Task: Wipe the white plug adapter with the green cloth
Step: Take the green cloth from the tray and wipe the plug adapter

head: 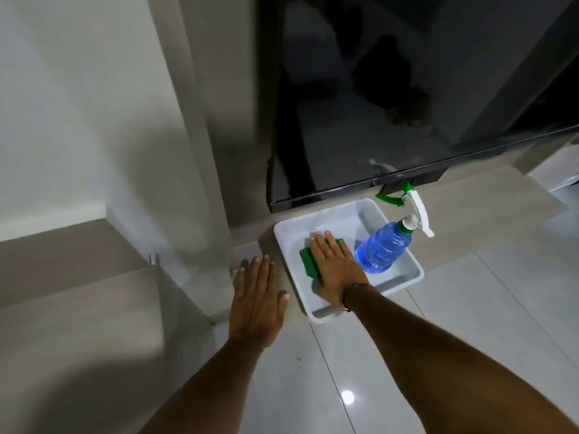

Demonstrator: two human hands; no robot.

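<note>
A folded green cloth [308,261] lies inside a white plastic tray [410,270] on the floor. My right hand [333,267] rests flat on top of the cloth, fingers straight, covering most of it. My left hand [257,296] lies flat on the floor to the left of the tray, fingers spread, holding nothing. I cannot pick out a white plug adapter anywhere in the view; a small pale object [153,257] sits at the wall corner, too blurred to identify.
A blue spray bottle [383,249] with a white and green trigger leans in the tray's right side. A glossy black appliance [376,120] stands right behind the tray. Grey walls and a step fill the left. Glossy white floor tiles [470,308] lie in front.
</note>
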